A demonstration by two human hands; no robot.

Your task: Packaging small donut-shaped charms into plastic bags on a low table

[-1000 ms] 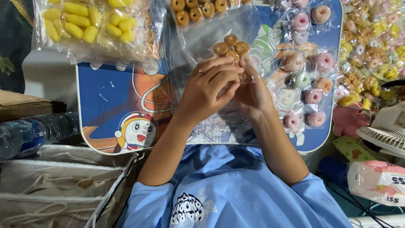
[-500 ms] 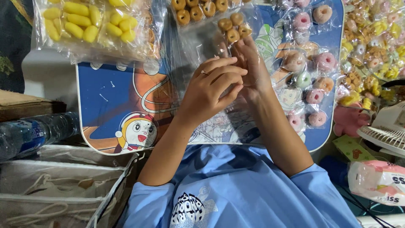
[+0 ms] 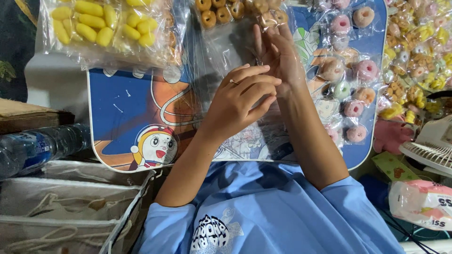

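My left hand [image 3: 240,101], a ring on one finger, is curled over the near end of a long clear plastic bag [image 3: 226,51] and pinches it against a blue cartoon-printed board [image 3: 127,103]. My right hand [image 3: 280,54] lies stretched out under the bag's film with its fingers straight and pointing away from me. Its fingertips touch small brown ring-shaped snacks [image 3: 216,11] bunched at the bag's far end.
A bag of yellow oval snacks [image 3: 94,23] lies far left. Small packets of pink, green and brown rings [image 3: 358,70] cover the board's right side, with mixed sweets [image 3: 419,42] beyond. A water bottle [image 3: 33,148], a white cloth bag [image 3: 61,207] and a fan [image 3: 433,146] flank me.
My right hand has slid away from me, deeper into the bag, and the brown rings have moved with it to the far end. My left hand stayed near the bag's mouth.
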